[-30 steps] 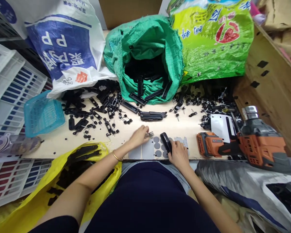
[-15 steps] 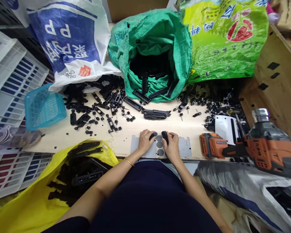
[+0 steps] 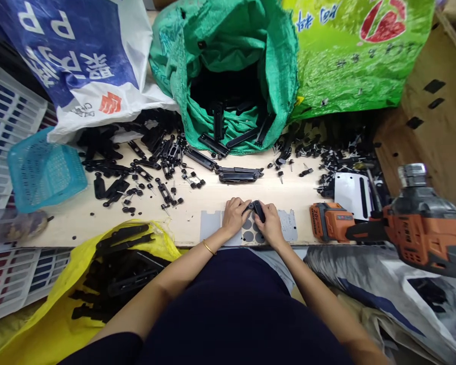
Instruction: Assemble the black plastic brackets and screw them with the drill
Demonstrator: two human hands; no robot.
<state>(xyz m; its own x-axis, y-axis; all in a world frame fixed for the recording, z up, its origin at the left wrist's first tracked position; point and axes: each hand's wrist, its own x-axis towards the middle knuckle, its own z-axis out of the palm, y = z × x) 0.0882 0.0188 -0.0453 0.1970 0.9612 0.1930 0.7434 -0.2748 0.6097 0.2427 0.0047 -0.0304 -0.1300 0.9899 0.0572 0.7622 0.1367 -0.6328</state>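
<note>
Above a grey plate with round dark discs (image 3: 248, 235), my two hands are close together at the near edge of the bench. My left hand (image 3: 234, 217) pinches a small black plastic piece (image 3: 250, 206). Its fingertips meet the end of an oblong black plastic part (image 3: 259, 211), and whether the two pieces are joined I cannot tell. My right hand (image 3: 271, 224) is closed around that oblong part from the right, which stands tilted. Beyond the hands lies a long black folding plastic piece (image 3: 239, 174) on the wooden bench top (image 3: 197, 203).
A green sack (image 3: 285, 76) of black parts stands at the back. Loose black pieces (image 3: 163, 152) lie at left, small pins (image 3: 307, 152) at right. An orange cordless power tool (image 3: 418, 223), a blue basket (image 3: 47, 170) and a yellow bag (image 3: 34, 314) flank me.
My left hand has moved right, bringing its small piece against the part in my right hand. The view has shifted slightly, and more discs show on the grey plate.
</note>
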